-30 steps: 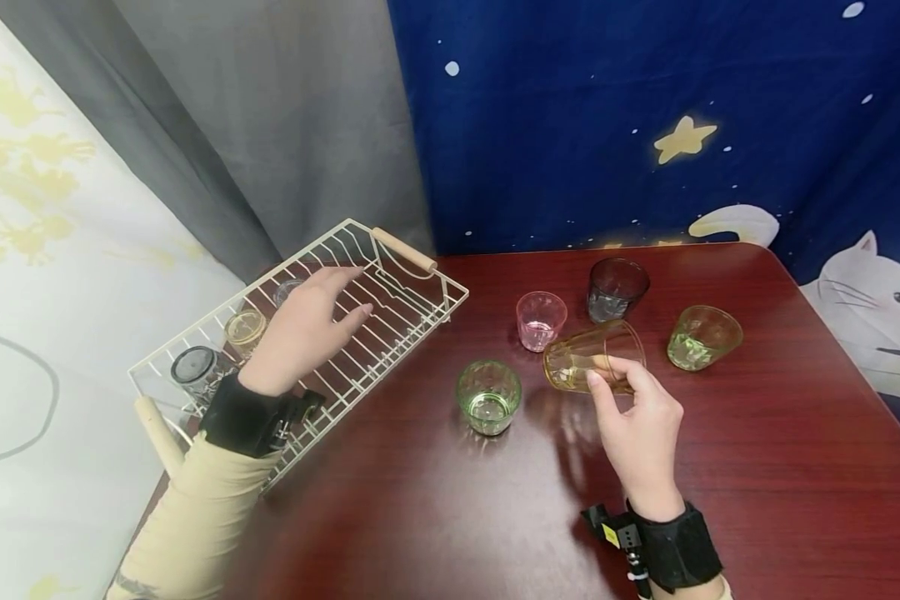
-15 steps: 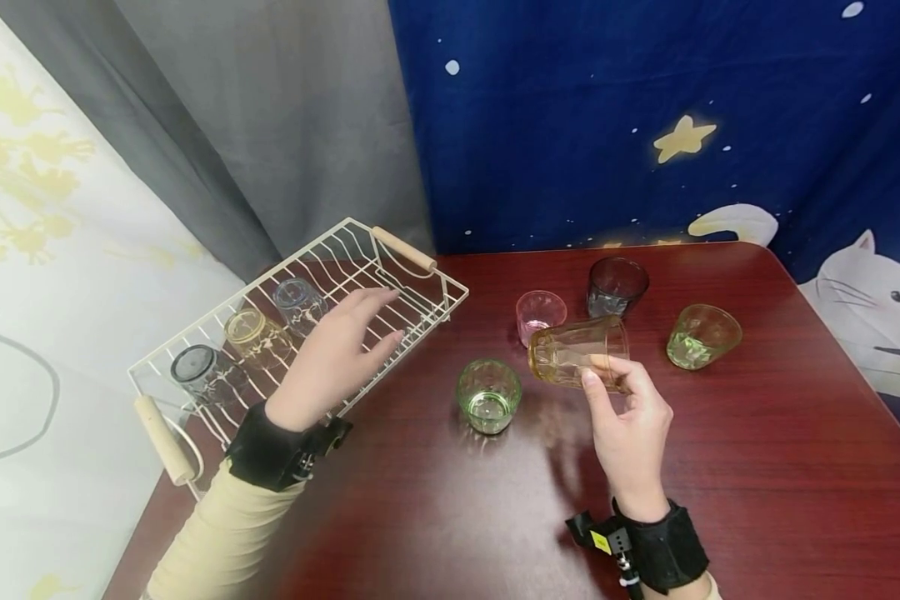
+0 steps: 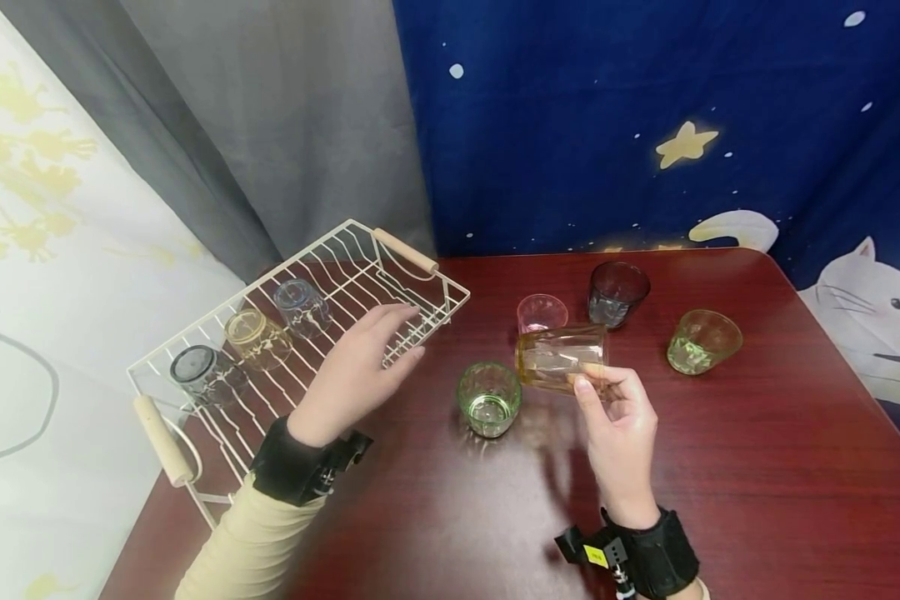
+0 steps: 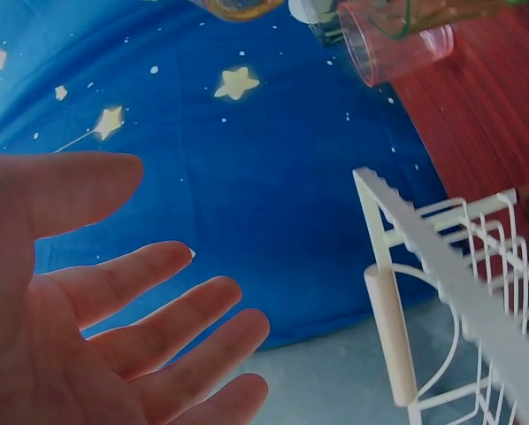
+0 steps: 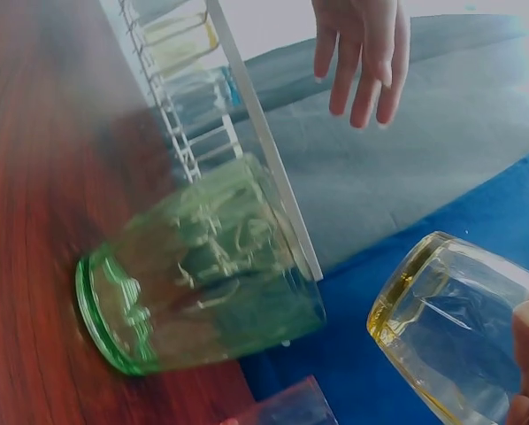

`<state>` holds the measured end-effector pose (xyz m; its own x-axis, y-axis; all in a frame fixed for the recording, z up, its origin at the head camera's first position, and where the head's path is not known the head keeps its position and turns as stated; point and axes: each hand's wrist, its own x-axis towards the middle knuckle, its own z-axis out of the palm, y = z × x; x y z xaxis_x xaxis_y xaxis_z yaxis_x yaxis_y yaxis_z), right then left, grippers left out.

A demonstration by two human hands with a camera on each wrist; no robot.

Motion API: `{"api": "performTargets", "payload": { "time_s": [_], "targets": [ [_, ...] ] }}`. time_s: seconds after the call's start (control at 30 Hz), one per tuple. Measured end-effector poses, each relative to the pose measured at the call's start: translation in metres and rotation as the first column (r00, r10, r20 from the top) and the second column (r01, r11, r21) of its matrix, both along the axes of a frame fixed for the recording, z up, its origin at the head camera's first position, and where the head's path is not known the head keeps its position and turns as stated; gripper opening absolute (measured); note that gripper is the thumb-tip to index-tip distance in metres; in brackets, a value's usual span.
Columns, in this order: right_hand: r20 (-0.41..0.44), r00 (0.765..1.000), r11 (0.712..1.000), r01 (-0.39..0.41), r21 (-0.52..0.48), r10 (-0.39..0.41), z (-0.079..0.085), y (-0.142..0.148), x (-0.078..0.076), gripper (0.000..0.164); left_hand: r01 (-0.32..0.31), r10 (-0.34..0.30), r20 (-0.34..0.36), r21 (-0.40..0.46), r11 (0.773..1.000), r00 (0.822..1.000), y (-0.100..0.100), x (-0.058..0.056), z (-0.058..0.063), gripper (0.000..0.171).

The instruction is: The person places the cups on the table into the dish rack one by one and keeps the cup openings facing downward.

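Observation:
My right hand point(image 3: 621, 433) pinches a yellow glass point(image 3: 558, 357) near its rim, between thumb and fingers. The glass lies sideways in the air, its base toward the left. In the right wrist view the same yellow glass point(image 5: 459, 328) shows at the right, partly out of frame. Beside its base a green glass point(image 3: 489, 400) stands upright on the table, with a pink glass point(image 3: 542, 313) just behind. My left hand point(image 3: 356, 371) hovers over the front edge of the wire rack point(image 3: 337, 392), fingers extended and holding nothing. Its spread fingers show in the left wrist view.
Three upside-down glasses lean in the rack: a grey glass point(image 3: 206, 375), a yellow one and a blue glass point(image 3: 302, 308). At the back right of the table point(image 3: 450, 517) stand a dark glass point(image 3: 617, 293) and a light green glass point(image 3: 703, 342). Curtains hang behind.
My right hand has carried the yellow glass leftward, tipping it further onto its side. My left hand has moved right and toward me, uncovering the glasses in the rack.

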<state>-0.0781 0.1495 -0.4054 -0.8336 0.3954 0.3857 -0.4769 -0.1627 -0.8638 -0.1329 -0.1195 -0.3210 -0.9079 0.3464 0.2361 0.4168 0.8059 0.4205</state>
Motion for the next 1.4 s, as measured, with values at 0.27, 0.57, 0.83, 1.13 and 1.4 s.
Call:
{"api": "performTargets", "payload": {
  "time_s": [0.27,0.57,0.83,1.13,1.4],
  "targets": [
    [0.035,0.999,0.998,-0.038,-0.045,0.040,-0.001,-0.005,0.002,0.016,0.057,-0.061,0.033,0.095,0.994,0.998,0.016,0.002,-0.014,0.051],
    [0.111,0.992,0.995,-0.056,-0.086,0.066,0.003,-0.014,0.006,0.016,0.073,-0.089,0.092,0.163,0.984,0.992,0.033,0.008,-0.032,0.054],
    [0.088,0.990,0.985,-0.095,-0.144,0.109,0.004,-0.019,0.007,0.019,0.111,-0.141,0.117,0.229,0.967,0.983,0.046,0.010,-0.043,0.059],
    [-0.012,0.984,0.959,-0.177,-0.219,0.179,0.003,-0.026,0.007,0.020,0.172,-0.216,0.133,0.278,0.945,0.967,0.054,0.012,-0.051,0.069],
    [-0.068,0.972,0.933,-0.234,-0.274,0.224,0.002,-0.031,0.009,0.019,0.155,-0.233,0.140,0.420,0.894,0.962,0.062,0.013,-0.060,0.072]
  ]
}}
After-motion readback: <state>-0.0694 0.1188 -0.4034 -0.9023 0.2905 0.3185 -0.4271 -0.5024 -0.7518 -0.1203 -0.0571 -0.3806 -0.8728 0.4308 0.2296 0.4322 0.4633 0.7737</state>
